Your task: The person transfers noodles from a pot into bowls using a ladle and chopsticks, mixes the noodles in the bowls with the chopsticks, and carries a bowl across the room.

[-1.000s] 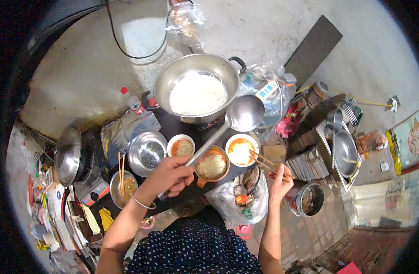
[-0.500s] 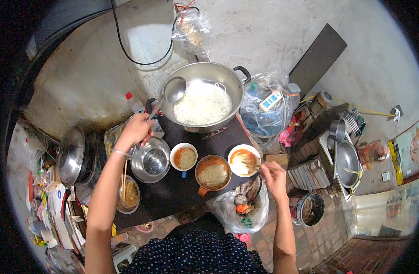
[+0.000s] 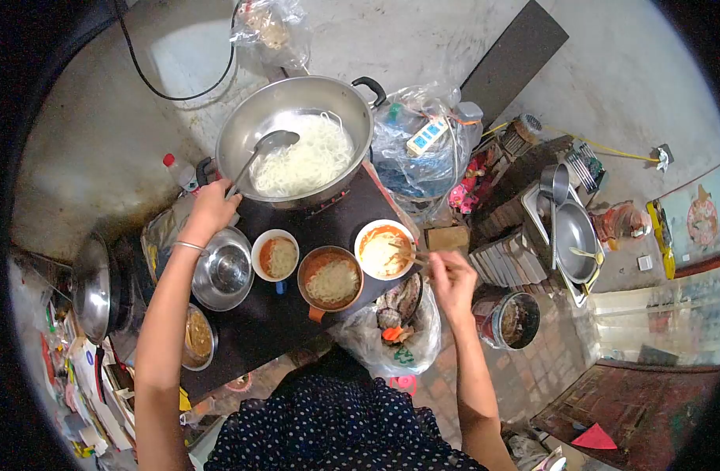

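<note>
Aslant, ladle (image 3: 259, 152) in left hand (image 3: 214, 206), scoop (image 3: 278, 140) pointing forward-right.

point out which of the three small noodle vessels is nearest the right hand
The rightmost, a white bowl: chopsticks in the right hand reach into it. The blue-handled white mug and orange-handled bowl stand farther left.

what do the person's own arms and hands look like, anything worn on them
Both arms show no sleeves. The left hand is ungloved, with a thin, silvery bangle at its wrist. The right hand is ungloved too, its wrist unadorned.
</note>
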Demonstrator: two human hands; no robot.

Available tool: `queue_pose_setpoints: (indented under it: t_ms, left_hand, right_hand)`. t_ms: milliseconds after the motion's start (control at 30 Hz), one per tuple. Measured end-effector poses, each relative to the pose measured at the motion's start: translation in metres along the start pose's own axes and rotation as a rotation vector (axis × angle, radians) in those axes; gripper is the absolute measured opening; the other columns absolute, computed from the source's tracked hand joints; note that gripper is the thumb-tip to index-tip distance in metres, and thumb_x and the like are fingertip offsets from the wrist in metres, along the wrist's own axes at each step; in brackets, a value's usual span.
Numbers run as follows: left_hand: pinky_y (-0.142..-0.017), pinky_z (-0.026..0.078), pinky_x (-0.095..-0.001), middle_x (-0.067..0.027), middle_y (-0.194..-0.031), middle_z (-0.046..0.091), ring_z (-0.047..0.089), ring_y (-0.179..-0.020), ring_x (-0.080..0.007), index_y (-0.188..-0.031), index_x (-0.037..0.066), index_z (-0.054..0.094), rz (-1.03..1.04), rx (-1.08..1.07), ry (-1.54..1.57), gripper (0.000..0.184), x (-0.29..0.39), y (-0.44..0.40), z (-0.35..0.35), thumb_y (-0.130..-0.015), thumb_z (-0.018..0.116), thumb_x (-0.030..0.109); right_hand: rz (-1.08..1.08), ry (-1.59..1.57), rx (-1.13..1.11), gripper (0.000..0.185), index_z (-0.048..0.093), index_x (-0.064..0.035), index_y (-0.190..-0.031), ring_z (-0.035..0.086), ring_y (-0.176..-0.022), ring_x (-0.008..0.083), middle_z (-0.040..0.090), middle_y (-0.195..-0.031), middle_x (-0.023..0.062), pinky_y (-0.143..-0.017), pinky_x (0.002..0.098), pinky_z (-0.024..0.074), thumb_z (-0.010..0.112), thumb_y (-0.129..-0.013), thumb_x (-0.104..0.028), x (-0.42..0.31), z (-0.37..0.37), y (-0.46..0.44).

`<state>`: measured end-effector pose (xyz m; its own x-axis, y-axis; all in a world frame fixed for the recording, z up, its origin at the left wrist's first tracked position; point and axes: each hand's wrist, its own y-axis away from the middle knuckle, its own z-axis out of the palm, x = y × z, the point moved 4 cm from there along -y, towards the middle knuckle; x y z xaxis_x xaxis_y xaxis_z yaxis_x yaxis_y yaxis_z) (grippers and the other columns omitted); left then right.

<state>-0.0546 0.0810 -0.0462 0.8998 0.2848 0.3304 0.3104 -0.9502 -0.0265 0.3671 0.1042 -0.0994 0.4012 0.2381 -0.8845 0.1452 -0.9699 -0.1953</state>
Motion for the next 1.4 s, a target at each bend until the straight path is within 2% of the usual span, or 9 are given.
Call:
queue_pose_setpoints:
  t_ms: [167, 233, 367, 500, 700, 933, 1167, 1267, 1400]
  left_hand:
    - [-0.076, 0.045, -0.0381, -0.0208, -0.095, 0.06, 0.059, -0.087, -0.0337, -0.103, -0.001, 0.057, -0.093, -0.027, 0.081, 0.038, -0.01, 0.001, 0.0, -0.074, 0.064, 0.023]
    - [-0.075, 0.045, -0.0364, -0.0193, -0.092, 0.061, 0.059, -0.083, -0.0307, -0.109, 0.0, 0.053, -0.063, 0.038, 0.111, 0.046, -0.019, 0.003, 0.001, -0.074, 0.065, 0.027]
    - [-0.07, 0.046, -0.0288, -0.0126, -0.086, 0.06, 0.058, -0.078, -0.0174, -0.113, 0.0, 0.051, -0.222, -0.082, 0.298, 0.05, -0.029, 0.01, -0.001, -0.076, 0.065, 0.031]
    - [-0.072, 0.045, -0.0265, -0.0058, -0.088, 0.058, 0.055, -0.079, -0.0142, -0.112, -0.003, 0.05, -0.347, -0.021, 0.568, 0.049, -0.031, 0.033, -0.003, -0.076, 0.066, 0.028]
    - [-0.08, 0.044, -0.0276, -0.0079, -0.104, 0.054, 0.053, -0.093, -0.0156, -0.114, 0.002, 0.051, -0.151, 0.675, 0.556, 0.035, -0.029, 0.096, -0.02, -0.084, 0.058, 0.017]
    - [-0.087, 0.039, -0.0264, -0.0072, -0.108, 0.054, 0.051, -0.098, -0.0134, -0.113, -0.001, 0.049, -0.244, 0.767, 0.795, 0.03, -0.055, 0.172, 0.006, -0.088, 0.053, 0.013]
    - [-0.069, 0.044, -0.0216, -0.003, -0.087, 0.056, 0.055, -0.078, -0.0102, -0.104, -0.002, 0.053, -0.361, 0.597, 0.911, 0.022, -0.069, 0.25, 0.051, -0.09, 0.048, 0.015]
    - [-0.06, 0.044, -0.0213, -0.0039, -0.083, 0.055, 0.055, -0.067, -0.0095, -0.102, 0.001, 0.053, -0.456, 0.383, 0.995, 0.018, -0.063, 0.271, 0.07, -0.091, 0.047, 0.013]
    - [-0.061, 0.043, -0.0211, -0.0052, -0.083, 0.056, 0.055, -0.069, -0.0107, -0.105, 0.0, 0.052, -0.464, 0.288, 0.941, 0.019, -0.057, 0.292, 0.079, -0.089, 0.043, 0.003]
  right_hand:
    - [-0.068, 0.085, 0.17, 0.022, 0.062, 0.0062, -0.081, 0.056, -0.053, 0.0098, 0.061, -0.07, 0.0061, -0.046, 0.0225, 0.0436, 0.058, -0.084, -0.015, 0.051, -0.006, -0.023]
    - [0.292, -0.276, 0.114, 0.023, 0.061, 0.0066, -0.084, 0.056, -0.05, 0.0115, 0.062, -0.071, 0.0069, -0.047, 0.0224, 0.0449, 0.058, -0.084, -0.016, 0.074, 0.015, -0.026]
    - [0.412, -0.529, 0.033, 0.026, 0.059, 0.0071, -0.089, 0.056, -0.049, 0.0111, 0.061, -0.068, 0.007, -0.046, 0.0225, 0.0461, 0.058, -0.085, -0.018, 0.083, 0.026, -0.032]
    - [0.104, -0.275, -0.285, 0.021, 0.061, 0.0067, -0.078, 0.057, -0.064, 0.0118, 0.061, -0.075, 0.0067, -0.055, 0.024, 0.0471, 0.057, -0.084, -0.013, 0.023, 0.012, -0.023]
    - [-0.291, 0.111, -0.512, 0.011, 0.062, 0.0033, -0.082, 0.06, -0.073, 0.0262, 0.061, -0.08, 0.0144, -0.067, 0.0323, 0.0475, 0.061, -0.078, -0.007, -0.003, 0.029, 0.003]
    - [0.106, -0.189, 0.05, 0.02, 0.06, 0.0038, -0.078, 0.056, -0.052, 0.0113, 0.059, -0.066, 0.0065, -0.049, 0.023, 0.0456, 0.055, -0.086, -0.014, 0.005, -0.006, 0.0]
    - [0.177, -0.4, -0.193, 0.021, 0.06, 0.0072, -0.082, 0.059, -0.061, 0.0121, 0.061, -0.073, 0.0073, -0.053, 0.0245, 0.0478, 0.055, -0.086, -0.012, -0.037, 0.027, 0.017]
    - [-0.257, 0.041, -0.33, 0.018, 0.062, 0.0048, -0.082, 0.061, -0.078, 0.021, 0.064, -0.084, 0.0133, -0.073, 0.0304, 0.0457, 0.059, -0.081, -0.013, -0.058, 0.078, 0.011]
    - [-0.018, -0.131, -0.573, 0.022, 0.063, 0.0047, -0.077, 0.057, -0.054, 0.0119, 0.062, -0.066, 0.0098, -0.051, 0.0257, 0.0448, 0.058, -0.083, -0.016, -0.037, 0.131, -0.008]
